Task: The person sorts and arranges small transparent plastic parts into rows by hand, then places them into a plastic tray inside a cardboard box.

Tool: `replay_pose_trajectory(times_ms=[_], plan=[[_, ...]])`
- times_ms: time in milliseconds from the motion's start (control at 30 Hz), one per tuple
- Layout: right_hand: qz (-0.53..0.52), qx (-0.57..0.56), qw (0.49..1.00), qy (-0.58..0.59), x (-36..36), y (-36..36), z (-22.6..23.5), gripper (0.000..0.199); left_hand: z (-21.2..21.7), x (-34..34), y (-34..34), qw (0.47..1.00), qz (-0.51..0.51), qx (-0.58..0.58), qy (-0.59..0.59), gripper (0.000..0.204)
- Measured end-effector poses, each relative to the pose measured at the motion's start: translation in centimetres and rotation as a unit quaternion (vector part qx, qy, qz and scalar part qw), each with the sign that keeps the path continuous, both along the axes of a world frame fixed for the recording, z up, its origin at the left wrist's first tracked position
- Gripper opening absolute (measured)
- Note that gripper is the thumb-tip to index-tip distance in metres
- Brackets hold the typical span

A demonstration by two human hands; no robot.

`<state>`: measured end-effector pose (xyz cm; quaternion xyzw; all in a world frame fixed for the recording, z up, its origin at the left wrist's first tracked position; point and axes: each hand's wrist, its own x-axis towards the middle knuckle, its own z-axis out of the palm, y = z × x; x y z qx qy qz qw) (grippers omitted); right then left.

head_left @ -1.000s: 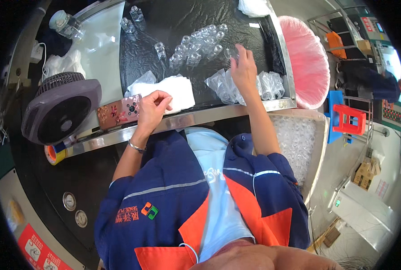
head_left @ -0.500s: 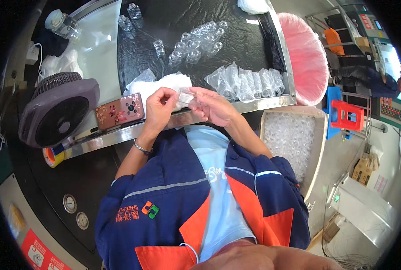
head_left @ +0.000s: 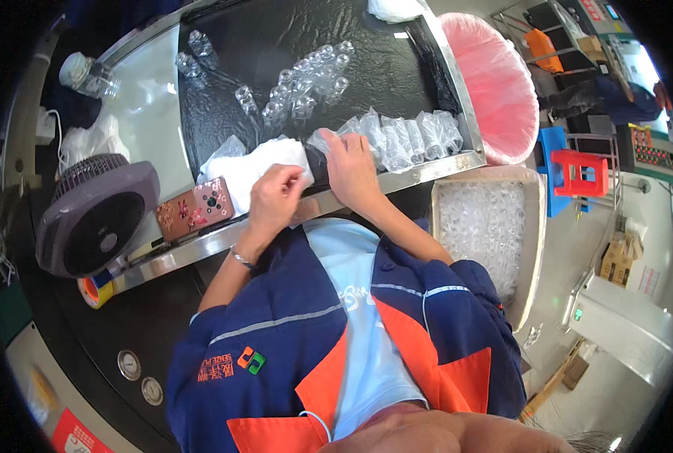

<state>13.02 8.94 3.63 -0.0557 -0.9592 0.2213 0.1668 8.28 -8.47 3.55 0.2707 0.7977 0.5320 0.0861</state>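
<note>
My left hand point(head_left: 275, 198) is closed, thumb and fingertips pinched together in front of a folded white pile point(head_left: 272, 162). Whether anything sits in that pinch I cannot make out. My right hand point(head_left: 351, 172) reaches over the bench's near edge, its fingers bent down on a clear plastic bag point(head_left: 319, 141); the contents are hidden. Beside it, a row of clear bagged pieces point(head_left: 416, 140) runs to the right. Farther back on the black sheet point(head_left: 397, 75) stand several small clear bottles point(head_left: 303, 89), with others at the far left.
A dark fan point(head_left: 99, 223) and a patterned phone point(head_left: 193, 210) occupy the bench's left side. A box of clear pieces point(head_left: 481, 234) adjoins the front right edge. Beyond the bench are a pink-lined round bin point(head_left: 495, 94) and a red stool point(head_left: 578, 174). A person point(head_left: 631, 98) is at far right.
My hands have parted from around a small clear bagged piece. The right has moved forward toward the row's left end; the left has dropped slightly nearer me. The whole view has shifted a little.
</note>
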Motion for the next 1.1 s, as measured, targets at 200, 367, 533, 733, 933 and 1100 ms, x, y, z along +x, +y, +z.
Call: replay_pose_trajectory(times_ms=[200,367,533,733,933,1100], plan=[[-0.048,0.056,0.996,0.039,-1.3,2.1,1.4,0.046,-0.1,-1.7,-1.9,0.976,0.025,-0.21,0.057,0.019],[-0.071,0.04,0.994,0.077,-6.6,4.2,2.3,0.054,-1.9,-1.9,-3.0,0.982,0.048,-0.177,-0.03,0.018],[-0.065,-0.02,0.998,0.014,-8.0,5.8,-1.1,0.052,-1.4,-2.0,-3.0,0.981,0.091,-0.138,-0.103,0.008],[0.011,-0.115,0.992,0.059,-2.7,3.3,2.0,0.045,-0.8,-2.1,-4.0,0.97,0.088,0.033,-0.224,0.009],[0.111,-0.753,0.596,-0.257,-0.8,-0.9,2.6,0.031,-0.4,-1.6,-3.8,0.957,0.008,0.075,-0.279,0.011],[0.117,-0.803,0.497,-0.306,-0.4,-1.2,0.9,0.042,-1.4,-1.0,-4.2,0.93,0.066,0.185,-0.309,0.006]])
